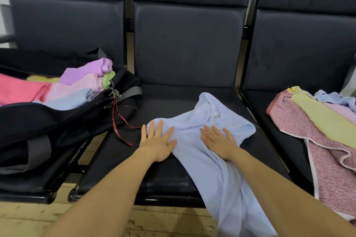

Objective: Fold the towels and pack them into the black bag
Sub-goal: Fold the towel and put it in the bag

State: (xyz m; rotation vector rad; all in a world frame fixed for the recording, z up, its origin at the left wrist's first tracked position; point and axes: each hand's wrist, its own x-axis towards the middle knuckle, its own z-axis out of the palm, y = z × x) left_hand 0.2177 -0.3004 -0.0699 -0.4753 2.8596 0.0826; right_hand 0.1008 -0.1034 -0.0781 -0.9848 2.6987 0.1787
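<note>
A light blue towel [208, 152] lies crumpled on the middle seat, and its lower end hangs over the seat's front edge. My left hand [159, 140] rests flat on the towel's left corner with fingers spread. My right hand [218, 140] presses flat on the towel's middle, fingers apart. The black bag [38, 121] sits unzipped on the left seat. Inside it lie folded towels: a purple one [86, 71], a pink one [19, 90], a pale pink one and a light blue one.
A heap of unfolded towels fills the right seat: a speckled pink one [308, 131], a yellow one [327, 121] and a blue one. A red cord [119, 121] trails from the bag's zipper onto the middle seat [183, 98]. Wooden floor shows below the seats.
</note>
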